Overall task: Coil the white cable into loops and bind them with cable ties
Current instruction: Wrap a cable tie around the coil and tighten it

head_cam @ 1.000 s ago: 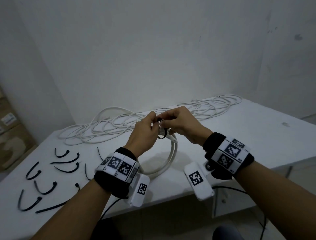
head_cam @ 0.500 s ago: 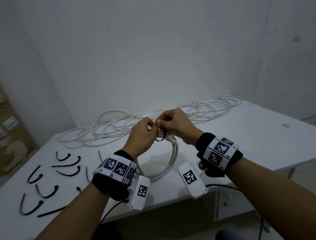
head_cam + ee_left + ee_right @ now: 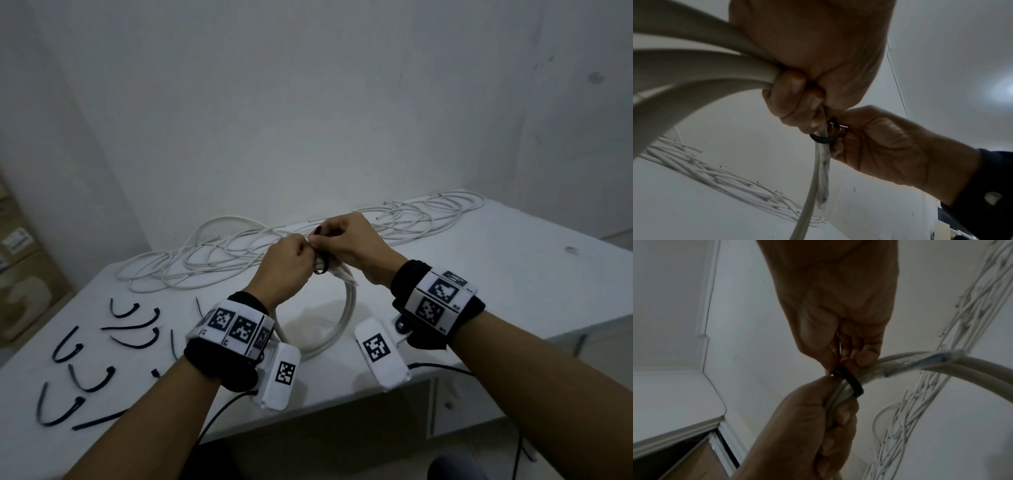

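Note:
A coil of white cable (image 3: 344, 320) hangs upright from both hands above the table (image 3: 496, 274). A black cable tie (image 3: 322, 265) is looped round the coil's top. My left hand (image 3: 291, 262) grips the bunched loops (image 3: 701, 69) just beside the tie (image 3: 824, 138). My right hand (image 3: 342, 240) pinches the tie's ends above the bundle; its fingers (image 3: 857, 352) sit against the black band (image 3: 851, 383). The tie's ends are hidden between the fingertips.
Loose white cables (image 3: 212, 260) lie in long loops along the table's back edge, up to the far right (image 3: 442, 212). Several spare black ties (image 3: 89, 356) lie at the left front. Cardboard boxes (image 3: 20, 274) stand by the left wall.
Both hands have lifted a little with the coil and shifted slightly right. The right hand has drawn the tie's ends upward, so the black loop sits closer round the bundle.

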`<state>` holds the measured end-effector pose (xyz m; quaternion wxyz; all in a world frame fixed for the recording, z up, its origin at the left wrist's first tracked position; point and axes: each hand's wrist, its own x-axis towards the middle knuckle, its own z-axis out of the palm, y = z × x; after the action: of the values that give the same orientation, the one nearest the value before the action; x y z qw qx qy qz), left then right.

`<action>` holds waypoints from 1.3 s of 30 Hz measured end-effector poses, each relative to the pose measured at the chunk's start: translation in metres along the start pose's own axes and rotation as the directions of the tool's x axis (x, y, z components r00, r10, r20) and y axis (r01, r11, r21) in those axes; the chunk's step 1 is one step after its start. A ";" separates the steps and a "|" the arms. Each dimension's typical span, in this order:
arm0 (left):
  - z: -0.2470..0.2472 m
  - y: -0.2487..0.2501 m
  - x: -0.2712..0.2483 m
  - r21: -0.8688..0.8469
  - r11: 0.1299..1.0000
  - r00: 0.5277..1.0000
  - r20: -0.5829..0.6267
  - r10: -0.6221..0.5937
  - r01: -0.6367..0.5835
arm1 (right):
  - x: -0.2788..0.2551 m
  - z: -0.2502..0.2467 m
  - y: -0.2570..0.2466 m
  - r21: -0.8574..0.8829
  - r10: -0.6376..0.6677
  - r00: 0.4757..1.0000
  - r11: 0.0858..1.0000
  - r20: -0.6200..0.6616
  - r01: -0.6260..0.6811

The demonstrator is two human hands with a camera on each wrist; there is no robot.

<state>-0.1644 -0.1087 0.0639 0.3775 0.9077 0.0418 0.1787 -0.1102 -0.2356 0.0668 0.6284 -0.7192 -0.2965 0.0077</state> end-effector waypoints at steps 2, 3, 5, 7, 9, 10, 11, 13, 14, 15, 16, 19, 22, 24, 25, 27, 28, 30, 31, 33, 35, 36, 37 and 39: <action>0.000 0.001 0.000 -0.090 0.995 0.999 0.002 -0.032 0.032 | -0.001 -0.001 0.003 0.051 -0.011 0.999 0.999 -0.044 0.013; 0.000 0.002 -0.001 -0.133 0.990 0.999 0.003 -0.042 0.042 | -0.002 -0.001 0.004 0.064 -0.020 0.998 0.998 -0.053 0.024; 0.000 0.005 -0.004 -0.186 0.982 0.999 0.020 -0.036 0.039 | -0.004 -0.001 0.005 0.072 -0.037 0.998 0.997 -0.041 0.040; -0.003 0.007 -0.007 -0.225 0.974 0.998 0.060 0.003 0.010 | -0.002 -0.003 0.005 0.055 -0.033 0.999 0.998 -0.030 0.035; -0.005 0.007 -0.008 -0.233 0.972 0.994 0.096 0.052 -0.029 | 0.000 -0.004 0.003 0.041 -0.031 0.999 0.999 -0.016 0.032; -0.006 0.006 -0.008 -0.224 0.973 0.992 0.103 0.071 -0.046 | 0.001 -0.005 0.003 0.045 -0.036 0.999 0.998 -0.008 0.037; -0.007 0.004 -0.007 -0.219 0.974 0.990 0.112 0.084 -0.058 | 0.002 -0.006 0.002 0.058 -0.043 0.999 0.997 -0.006 0.043; -0.007 0.000 -0.006 -0.229 0.972 0.986 0.140 0.091 -0.057 | 0.002 -0.008 -0.001 0.133 -0.049 0.999 0.990 -0.003 0.049; -0.007 -0.001 -0.006 -0.235 0.971 0.985 0.149 0.082 -0.045 | 0.001 -0.008 -0.001 0.185 -0.049 0.999 0.982 0.005 0.047; -0.007 -0.001 -0.007 -0.244 0.969 0.985 0.158 0.066 -0.026 | 0.000 -0.007 -0.002 0.221 -0.053 0.999 0.974 0.010 0.050; -0.007 0.000 -0.007 -0.261 0.965 0.985 0.168 0.048 -0.002 | -0.001 -0.005 -0.001 0.227 -0.062 0.998 0.972 0.006 0.059; -0.006 0.005 -0.010 -0.274 0.961 0.980 0.195 0.026 0.029 | 0.005 -0.003 -0.007 0.115 -0.130 0.986 0.983 -0.102 0.142; -0.006 0.007 -0.012 -0.267 0.962 0.979 0.203 0.000 0.056 | 0.021 -0.009 -0.019 0.006 -0.193 0.960 0.980 -0.203 0.199; -0.005 0.007 -0.010 -0.284 0.956 0.977 0.212 -0.011 0.073 | 0.023 -0.011 -0.020 0.044 -0.177 0.964 0.981 -0.200 0.189; -0.004 0.007 -0.010 -0.293 0.952 0.974 0.225 -0.024 0.091 | 0.020 -0.011 -0.017 0.068 -0.162 0.971 0.982 -0.175 0.176; -0.002 0.007 -0.011 -0.300 0.947 0.970 0.239 -0.040 0.113 | 0.016 -0.014 -0.014 0.075 -0.151 0.981 0.984 -0.119 0.161; -0.001 0.007 -0.011 -0.307 0.945 0.970 0.239 -0.036 0.110 | 0.015 -0.016 -0.015 0.047 -0.157 0.983 0.986 -0.097 0.162; 0.001 0.009 -0.012 -0.323 0.940 0.970 0.240 -0.033 0.112 | 0.017 -0.017 -0.017 -0.002 -0.161 0.984 0.987 -0.081 0.161; 0.002 0.010 -0.011 -0.326 0.939 0.970 0.240 -0.034 0.114 | 0.019 -0.018 -0.019 -0.003 -0.151 0.985 0.988 -0.089 0.151; 0.005 0.014 -0.013 -0.327 0.937 0.968 0.250 -0.036 0.120 | 0.026 -0.018 -0.020 0.007 -0.118 0.986 0.993 -0.119 0.120; 0.004 0.019 -0.015 -0.361 0.918 0.960 0.273 -0.067 0.167 | 0.032 -0.015 -0.017 0.011 -0.083 0.981 0.996 -0.173 0.086; 0.004 0.022 -0.016 -0.381 0.906 0.956 0.284 -0.078 0.187 | 0.032 -0.013 -0.016 0.007 -0.062 0.980 0.998 -0.191 0.064; 0.004 0.023 -0.015 -0.386 0.901 0.953 0.292 -0.081 0.195 | 0.032 -0.010 -0.016 -0.009 -0.044 0.979 0.999 -0.198 0.043; 0.006 0.025 -0.016 -0.351 0.908 0.936 0.337 -0.105 0.228 | 0.039 -0.012 -0.013 -0.036 -0.034 0.968 0.999 -0.248 0.026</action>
<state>-0.1781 -0.1339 0.0726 0.5638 0.8256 0.0245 0.0053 -0.0783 -0.2290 0.0952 0.6487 -0.7201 -0.2265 -0.0968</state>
